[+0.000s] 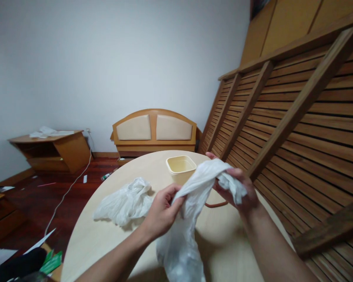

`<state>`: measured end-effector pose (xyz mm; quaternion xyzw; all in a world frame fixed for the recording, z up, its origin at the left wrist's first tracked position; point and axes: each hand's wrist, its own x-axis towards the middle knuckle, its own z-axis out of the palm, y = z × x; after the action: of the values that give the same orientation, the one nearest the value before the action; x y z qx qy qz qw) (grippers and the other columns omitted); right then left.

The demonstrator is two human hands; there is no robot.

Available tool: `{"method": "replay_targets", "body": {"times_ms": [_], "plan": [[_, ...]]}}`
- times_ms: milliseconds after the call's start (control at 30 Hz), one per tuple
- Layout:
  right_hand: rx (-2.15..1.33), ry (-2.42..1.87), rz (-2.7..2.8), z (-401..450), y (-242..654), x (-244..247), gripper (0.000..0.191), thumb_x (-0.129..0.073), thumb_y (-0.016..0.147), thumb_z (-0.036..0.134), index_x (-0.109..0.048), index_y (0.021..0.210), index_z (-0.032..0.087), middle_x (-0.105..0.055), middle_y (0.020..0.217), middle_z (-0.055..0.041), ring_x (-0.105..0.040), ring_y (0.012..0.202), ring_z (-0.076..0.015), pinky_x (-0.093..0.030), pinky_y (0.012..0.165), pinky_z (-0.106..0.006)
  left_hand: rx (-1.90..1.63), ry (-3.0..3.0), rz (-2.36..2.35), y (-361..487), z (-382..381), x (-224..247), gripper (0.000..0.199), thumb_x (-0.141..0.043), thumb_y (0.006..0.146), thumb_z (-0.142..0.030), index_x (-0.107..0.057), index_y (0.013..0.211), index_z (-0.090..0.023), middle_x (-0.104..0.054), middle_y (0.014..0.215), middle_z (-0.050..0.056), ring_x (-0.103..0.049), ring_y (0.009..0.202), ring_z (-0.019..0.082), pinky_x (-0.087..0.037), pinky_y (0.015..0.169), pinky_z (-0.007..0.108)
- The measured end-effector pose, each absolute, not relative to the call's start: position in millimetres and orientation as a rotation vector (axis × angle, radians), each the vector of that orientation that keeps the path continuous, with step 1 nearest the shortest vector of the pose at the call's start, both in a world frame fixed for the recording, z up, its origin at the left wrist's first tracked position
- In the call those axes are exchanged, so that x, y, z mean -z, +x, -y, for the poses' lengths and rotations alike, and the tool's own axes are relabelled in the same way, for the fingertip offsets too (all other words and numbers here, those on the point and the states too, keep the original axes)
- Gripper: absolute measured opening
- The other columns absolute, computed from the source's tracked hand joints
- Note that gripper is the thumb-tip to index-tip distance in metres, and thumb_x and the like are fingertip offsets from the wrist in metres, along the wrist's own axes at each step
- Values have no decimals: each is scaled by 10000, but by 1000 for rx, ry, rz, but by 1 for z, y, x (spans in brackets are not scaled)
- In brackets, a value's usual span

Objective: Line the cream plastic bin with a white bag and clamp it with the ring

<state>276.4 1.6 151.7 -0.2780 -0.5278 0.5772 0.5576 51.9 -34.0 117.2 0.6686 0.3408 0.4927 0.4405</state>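
A white plastic bag (191, 207) is stretched between my two hands above the round table. My left hand (164, 209) pinches its edge between thumb and fingers. Higher and to the right, my right hand (241, 188) grips the bunched upper end, with a crumpled tip poking out past the fingers. The lower part of the bag hangs down toward the near side of the table. Just behind it stands a cream square plastic container (181, 166) with no lid on. To the left of my left hand lies a second crumpled white plastic bag (126, 203).
The pale round table (88, 235) fills the middle. A brown curved object (216, 205) shows partly behind my right hand. Slatted wooden panels (312, 137) lean along the right. A headboard (154, 129) stands behind the table. At left are a low cabinet (70, 152) and a white cable (72, 186) on the floor.
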Motion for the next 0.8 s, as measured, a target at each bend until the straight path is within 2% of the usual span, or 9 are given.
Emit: {"method": "replay_targets", "body": {"times_ms": [67, 133, 233, 300, 433, 567, 667, 733, 800], "plan": [[-1252, -638, 1161, -7, 276, -163, 575, -465, 875, 585, -609, 1319, 251, -710, 1023, -78, -653, 695, -202, -562, 703, -386, -1289, 1526, -835, 53, 26, -128, 301, -630, 854, -464, -633, 889, -165, -604, 725, -6, -532, 642, 125, -412, 587, 215], [-1167, -594, 1140, -12, 273, -168, 598, -377, 904, 632, -621, 1306, 264, -713, 1093, -93, -691, 859, -258, -560, 815, -461, -1305, 1419, -825, 55, 20, -134, 364, -647, 832, -501, -619, 989, -174, -628, 758, -10, -559, 655, 133, -426, 592, 216], [-1168, -519, 1271, -17, 264, -166, 530, -469, 897, 628, -628, 1284, 303, -677, 1263, -73, -629, 1178, -300, -514, 958, -505, -1262, 1376, -812, 61, 15, -136, 535, -694, 814, -517, -563, 1214, -188, -708, 929, 31, -646, 810, 185, -485, 693, 251], [-1226, -525, 1446, -20, 256, -161, 476, -594, 880, 574, -635, 1266, 299, -650, 1325, -63, -594, 1244, -283, -486, 1015, -482, -1223, 1388, -773, 67, 13, -133, 632, -739, 793, -522, -531, 1285, -185, -723, 1018, 62, -668, 896, 211, -507, 754, 275], [-1205, -637, 1715, -22, 247, -152, 468, -659, 892, 526, -637, 1257, 233, -691, 1240, -89, -627, 1184, -248, -473, 1040, -433, -1199, 1340, -721, 70, 6, -127, 618, -792, 751, -535, -586, 1179, -139, -722, 889, 51, -652, 731, 167, -513, 660, 251], [-1270, -672, 1991, -17, 246, -145, 535, -750, 831, 446, -614, 1302, 233, -729, 1152, -69, -691, 1025, -222, -549, 914, -373, -1385, 1218, -723, 57, -2, -136, 503, -795, 765, -494, -614, 1075, -142, -698, 826, 12, -581, 608, 94, -457, 548, 180], [-1280, -768, 2298, -13, 243, -140, 434, -820, 757, 394, -708, 1135, 215, -761, 1020, -42, -707, 882, -213, -569, 770, -309, -1498, 1140, -703, 46, -3, -146, 437, -806, 762, -429, -626, 1055, -158, -673, 810, -13, -567, 615, 75, -430, 524, 144], [-1204, -827, 2370, -13, 240, -137, 270, -774, 802, 389, -740, 991, 199, -757, 894, -22, -689, 775, -191, -541, 664, -265, -1541, 1101, -682, 41, -4, -150, 449, -818, 744, -387, -620, 1086, -173, -676, 857, -13, -604, 681, 86, -470, 580, 148], [-1153, -872, 2324, -17, 237, -134, 188, -695, 866, 369, -731, 883, 185, -722, 781, -7, -645, 675, -160, -484, 555, -225, -1567, 1088, -665, 36, -7, -149, 504, -821, 737, -359, -595, 1155, -192, -690, 947, -2, -640, 766, 101, -506, 663, 165]]}}
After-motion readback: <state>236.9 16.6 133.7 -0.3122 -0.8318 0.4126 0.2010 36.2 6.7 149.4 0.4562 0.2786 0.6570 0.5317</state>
